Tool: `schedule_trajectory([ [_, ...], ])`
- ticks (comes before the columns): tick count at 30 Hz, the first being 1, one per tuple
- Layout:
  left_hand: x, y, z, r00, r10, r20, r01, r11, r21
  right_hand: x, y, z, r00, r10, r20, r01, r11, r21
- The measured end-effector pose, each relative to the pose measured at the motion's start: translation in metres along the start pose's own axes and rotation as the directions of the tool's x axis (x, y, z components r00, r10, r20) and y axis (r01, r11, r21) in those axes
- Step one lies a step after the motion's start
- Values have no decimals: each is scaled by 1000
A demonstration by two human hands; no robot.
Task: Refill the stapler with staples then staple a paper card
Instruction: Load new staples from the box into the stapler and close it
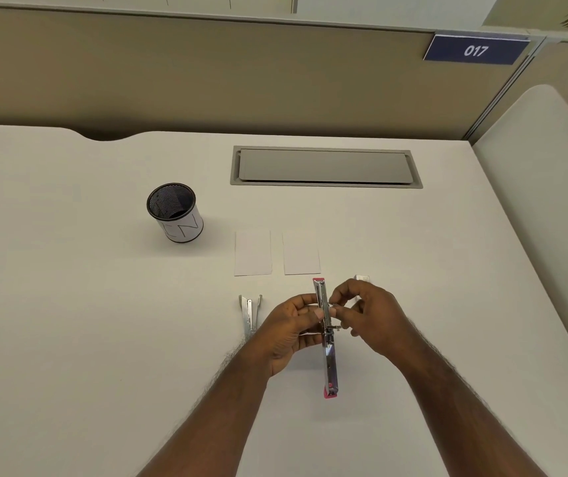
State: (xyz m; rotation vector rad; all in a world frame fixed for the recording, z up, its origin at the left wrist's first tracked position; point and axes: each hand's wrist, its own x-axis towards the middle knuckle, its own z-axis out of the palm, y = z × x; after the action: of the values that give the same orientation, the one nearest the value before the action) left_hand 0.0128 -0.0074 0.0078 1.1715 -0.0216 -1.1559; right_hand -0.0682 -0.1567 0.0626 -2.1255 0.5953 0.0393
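The stapler (326, 339) is swung fully open into one long strip, held just above the white desk (103, 304) in front of the person. Its long axis runs almost straight away from the person, tilted only slightly: one pink-tipped end points toward the two paper cards, the other pink-tipped end points back toward the person's body. The chrome staple channel faces up along the far half.

The left hand (287, 333) grips the stapler from the left side near its hinge, fingers curled around it and thumb laid across the metal. The right hand (368, 316) comes in from the right, its fingertips pinched together at the channel; they seem to hold a small strip of staples, though it is too small to make out clearly.

Two paper cards (253, 253) lie flat side by side just beyond the stapler, apart from each other. A metal staple remover (250, 313) lies on the desk left of the left hand. A small staple box (361, 278) sits just behind the right hand, partly hidden. A mesh pen cup (175, 211) stands farther back on the left.
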Motion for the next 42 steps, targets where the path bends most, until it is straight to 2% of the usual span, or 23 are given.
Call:
schedule_trajectory([
  [7,-1,0,2,1000,15,6,-15,1000,12,-2,3,-1,999,21,-32,-23,998,-62],
  [19,1,0,2,1000,10,21,-11,999,47,-3,-5,-15,999,45,17,-41,983,-180],
  [25,1,-1,1,999,5,38,-6,999,39,-3,-11,-20,1000,2,30,4,984,-181],
  [31,-1,-1,3,997,-4,76,2,1000,20,-3,-12,-17,998,29,48,-11,940,-340],
  [36,-2,0,4,994,-16,110,15,1000,10,-4,-17,-19,998,33,47,-12,918,-397],
  [42,-2,-1,2,993,-24,115,24,1000,4,-6,-17,-22,999,37,33,-23,935,-354],
])
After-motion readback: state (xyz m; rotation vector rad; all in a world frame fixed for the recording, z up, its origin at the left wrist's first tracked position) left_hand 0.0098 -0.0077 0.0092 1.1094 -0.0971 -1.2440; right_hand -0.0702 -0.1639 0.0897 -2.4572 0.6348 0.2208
